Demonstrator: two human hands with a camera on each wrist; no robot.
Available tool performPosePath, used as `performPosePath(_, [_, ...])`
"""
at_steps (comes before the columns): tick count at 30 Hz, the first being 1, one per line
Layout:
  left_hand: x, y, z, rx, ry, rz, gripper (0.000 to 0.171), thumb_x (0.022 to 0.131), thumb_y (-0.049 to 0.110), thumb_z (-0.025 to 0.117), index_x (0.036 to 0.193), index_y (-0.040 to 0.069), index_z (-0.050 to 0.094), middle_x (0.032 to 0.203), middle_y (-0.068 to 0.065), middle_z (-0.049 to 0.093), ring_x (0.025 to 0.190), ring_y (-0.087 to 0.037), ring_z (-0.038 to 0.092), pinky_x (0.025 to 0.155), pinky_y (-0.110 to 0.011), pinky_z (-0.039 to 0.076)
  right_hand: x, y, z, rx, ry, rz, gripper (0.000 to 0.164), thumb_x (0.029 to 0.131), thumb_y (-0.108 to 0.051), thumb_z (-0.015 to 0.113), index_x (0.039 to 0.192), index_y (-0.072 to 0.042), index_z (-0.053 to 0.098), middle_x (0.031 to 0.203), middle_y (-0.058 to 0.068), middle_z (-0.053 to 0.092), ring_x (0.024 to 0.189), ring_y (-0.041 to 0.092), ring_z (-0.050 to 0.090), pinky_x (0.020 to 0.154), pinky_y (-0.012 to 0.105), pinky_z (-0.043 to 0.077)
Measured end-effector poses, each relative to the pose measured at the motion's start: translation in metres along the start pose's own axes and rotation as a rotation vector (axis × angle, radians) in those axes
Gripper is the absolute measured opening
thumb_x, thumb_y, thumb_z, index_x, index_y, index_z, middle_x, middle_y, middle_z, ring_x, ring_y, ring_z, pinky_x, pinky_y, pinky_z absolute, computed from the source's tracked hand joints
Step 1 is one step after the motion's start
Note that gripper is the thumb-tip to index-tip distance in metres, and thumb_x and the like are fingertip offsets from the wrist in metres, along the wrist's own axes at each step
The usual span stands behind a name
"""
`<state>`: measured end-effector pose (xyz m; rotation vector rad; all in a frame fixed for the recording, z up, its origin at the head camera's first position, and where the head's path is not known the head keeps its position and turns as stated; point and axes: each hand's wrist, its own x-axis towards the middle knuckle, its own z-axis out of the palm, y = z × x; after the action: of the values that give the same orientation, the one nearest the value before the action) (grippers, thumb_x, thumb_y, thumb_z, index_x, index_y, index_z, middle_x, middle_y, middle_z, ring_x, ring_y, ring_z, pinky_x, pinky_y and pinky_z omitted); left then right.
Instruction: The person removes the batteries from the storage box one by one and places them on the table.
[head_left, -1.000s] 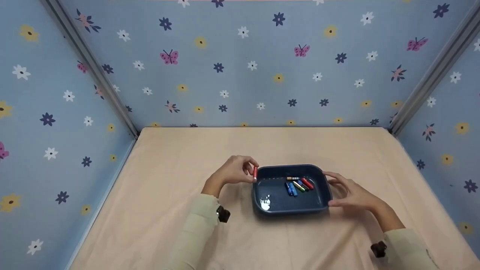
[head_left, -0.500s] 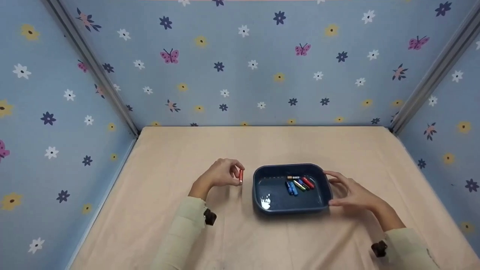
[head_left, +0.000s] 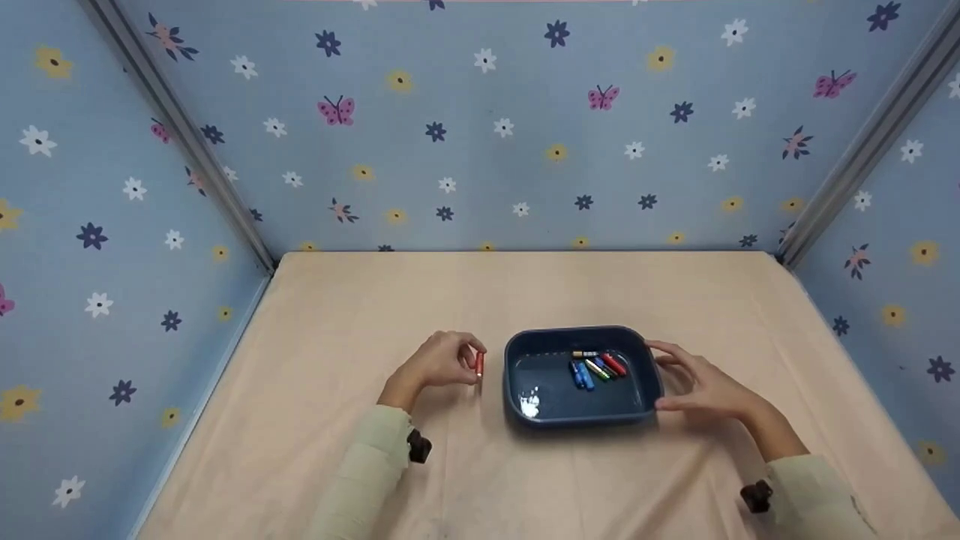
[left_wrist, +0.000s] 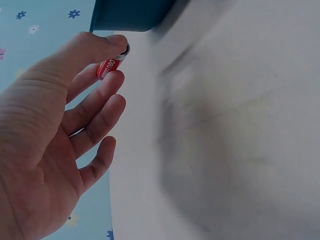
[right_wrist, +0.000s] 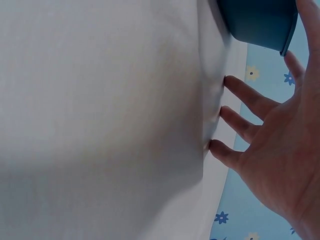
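A red battery (head_left: 479, 364) is pinched between the thumb and fingertips of my left hand (head_left: 442, 360), left of a dark blue plastic container (head_left: 581, 422). It is held upright close over the tablecloth; whether it touches the cloth cannot be told. In the left wrist view, the battery (left_wrist: 109, 67) shows white lettering and a silver end. Several batteries (head_left: 598, 369) in red, blue, green and gold lie in the container's right half. My right hand (head_left: 705, 386) rests with spread fingers against the container's right side. In the right wrist view, its lower fingers (right_wrist: 250, 100) reach the cloth.
A pale peach cloth (head_left: 360, 300) covers the table, with creases near the front. Blue flowered panels (head_left: 480, 150) stand behind and on both sides, joined by grey metal posts (head_left: 180, 135).
My left hand has carried the red battery leftward from the container's left rim, then lowered it toward the cloth. My right hand and the container keep their places.
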<state>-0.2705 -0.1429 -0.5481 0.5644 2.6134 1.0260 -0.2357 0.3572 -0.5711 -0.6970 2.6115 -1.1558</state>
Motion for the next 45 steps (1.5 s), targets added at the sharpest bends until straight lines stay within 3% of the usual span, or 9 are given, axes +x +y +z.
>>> performPosePath(7, [-0.005, -0.009, 0.000, 0.005, -0.011, -0.060, 0.047, 0.087, 0.006, 0.091, 0.132, 0.005, 0.078, 0.100, -0.006, 0.078, 0.087, -0.012, 0.065, 0.085, -0.030, 0.055, 0.000, 0.000, 0.000, 0.014, -0.006, 0.008, 0.100, 0.088, -0.024, 0.096, 0.173, -0.020, 0.043, 0.167, 0.025, 0.059, 0.152, 0.058, 0.055, 0.123, 0.091, 0.022])
performPosePath(14, [-0.016, -0.025, -0.011, 0.007, 0.003, -0.097, 0.047, 0.087, 0.006, 0.092, 0.132, 0.004, 0.078, 0.100, -0.007, 0.078, 0.088, -0.013, 0.065, 0.084, -0.030, 0.054, -0.001, 0.000, 0.000, 0.020, -0.009, 0.039, 0.100, 0.088, -0.026, 0.096, 0.173, -0.023, 0.042, 0.171, 0.024, 0.055, 0.155, 0.057, 0.053, 0.124, 0.092, 0.019])
performPosePath(20, [-0.022, -0.035, -0.018, 0.024, 0.006, -0.118, 0.046, 0.087, 0.005, 0.091, 0.131, 0.004, 0.078, 0.099, -0.007, 0.077, 0.087, -0.013, 0.065, 0.085, -0.030, 0.054, -0.002, -0.003, -0.001, 0.023, -0.003, 0.035, 0.099, 0.089, -0.027, 0.096, 0.173, -0.023, 0.043, 0.165, 0.023, 0.062, 0.153, 0.053, 0.056, 0.124, 0.091, 0.021])
performPosePath(26, [-0.025, -0.042, -0.013, 0.022, -0.018, -0.158, 0.046, 0.087, 0.003, 0.090, 0.131, 0.005, 0.079, 0.097, -0.005, 0.076, 0.084, -0.014, 0.063, 0.081, -0.028, 0.051, -0.001, -0.001, -0.001, 0.012, 0.001, 0.020, 0.098, 0.089, -0.026, 0.096, 0.173, -0.023, 0.044, 0.162, 0.021, 0.065, 0.151, 0.045, 0.058, 0.125, 0.087, 0.024])
performPosePath(33, [-0.027, -0.047, -0.007, 0.019, -0.035, -0.192, 0.045, 0.089, 0.007, 0.092, 0.132, 0.007, 0.078, 0.097, -0.003, 0.074, 0.086, -0.014, 0.062, 0.082, -0.029, 0.050, 0.000, -0.001, 0.000, 0.014, -0.003, 0.005, 0.099, 0.089, -0.025, 0.096, 0.173, -0.023, 0.044, 0.164, 0.021, 0.063, 0.151, 0.052, 0.058, 0.124, 0.089, 0.023])
performPosePath(39, [-0.028, -0.046, -0.006, 0.010, -0.035, -0.178, 0.046, 0.088, 0.006, 0.092, 0.133, 0.006, 0.079, 0.097, -0.004, 0.075, 0.087, -0.015, 0.062, 0.082, -0.029, 0.050, -0.001, -0.002, -0.001, 0.026, -0.003, 0.002, 0.100, 0.088, -0.023, 0.096, 0.173, -0.020, 0.043, 0.164, 0.024, 0.062, 0.151, 0.055, 0.057, 0.123, 0.090, 0.022])
performPosePath(45, [-0.027, -0.047, -0.007, -0.009, -0.035, -0.182, 0.049, 0.088, 0.007, 0.093, 0.135, 0.007, 0.078, 0.098, -0.003, 0.075, 0.087, -0.014, 0.062, 0.084, -0.029, 0.051, -0.001, 0.000, 0.000, 0.035, -0.007, 0.014, 0.103, 0.086, -0.025, 0.098, 0.173, -0.023, 0.043, 0.165, 0.021, 0.063, 0.152, 0.048, 0.056, 0.124, 0.090, 0.021])
